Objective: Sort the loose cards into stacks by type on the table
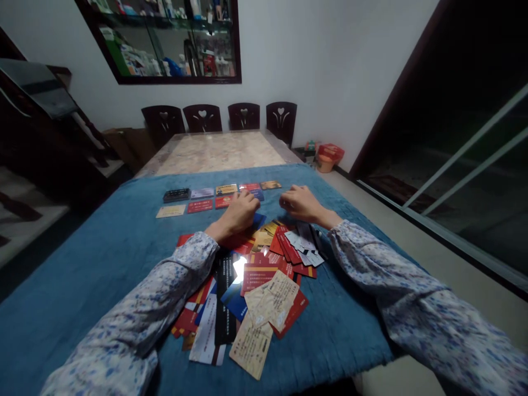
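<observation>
Card pile (259, 278) on blue cloth (111, 242), nr front edge; two card rows (200, 205) beyond. L hand (243, 210) at nearer row's R end; R hand (302, 202) apart, over cloth. Fingers (251, 201) curled, both; grip can't tell. Wide room L; counter (218, 151) beyond.

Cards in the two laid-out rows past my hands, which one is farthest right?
The gold card at the right end of the far row; all the others lie left of it.

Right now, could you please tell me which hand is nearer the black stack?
Left: the left hand is to the right of the black stack, close to the laid-out cards; the right hand is farther to the right.
</observation>
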{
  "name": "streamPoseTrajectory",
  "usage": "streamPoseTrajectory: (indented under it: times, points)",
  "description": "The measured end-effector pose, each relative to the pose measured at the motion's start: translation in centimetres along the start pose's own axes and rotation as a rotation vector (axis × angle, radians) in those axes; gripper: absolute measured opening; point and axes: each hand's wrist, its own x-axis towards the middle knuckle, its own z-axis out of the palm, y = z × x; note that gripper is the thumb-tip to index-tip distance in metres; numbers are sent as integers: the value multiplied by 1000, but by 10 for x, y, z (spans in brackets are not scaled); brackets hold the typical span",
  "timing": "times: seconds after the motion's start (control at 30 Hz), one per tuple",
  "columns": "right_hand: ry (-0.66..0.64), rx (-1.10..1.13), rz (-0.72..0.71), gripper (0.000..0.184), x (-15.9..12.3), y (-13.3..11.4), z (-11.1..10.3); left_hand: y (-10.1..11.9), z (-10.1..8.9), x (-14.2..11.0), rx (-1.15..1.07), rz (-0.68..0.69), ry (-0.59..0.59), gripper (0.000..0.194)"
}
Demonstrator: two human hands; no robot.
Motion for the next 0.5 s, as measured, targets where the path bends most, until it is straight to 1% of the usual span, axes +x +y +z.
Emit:
streamPoseTrajectory:
  times: [0.13, 0.23, 0.27, 0.37, 0.5]
  points:
    - [49, 7, -18, 15, -21, 14, 5, 17, 5, 9, -13, 45, 2, 20]
    - [69, -4, -16, 13, -34, 24, 9, 30, 4, 14, -26, 91, -22, 12]
    - [75, 0, -18, 13, -38, 27, 11, 35, 4, 16, -35, 109, -29, 11]
    - [88, 24, -2, 14, -48, 35, 15, 50, 1, 19, -65, 141, -53, 18]
    - [97, 66, 33, 16, -57, 42, 22, 67, 0, 25, -74, 165, -71, 14]
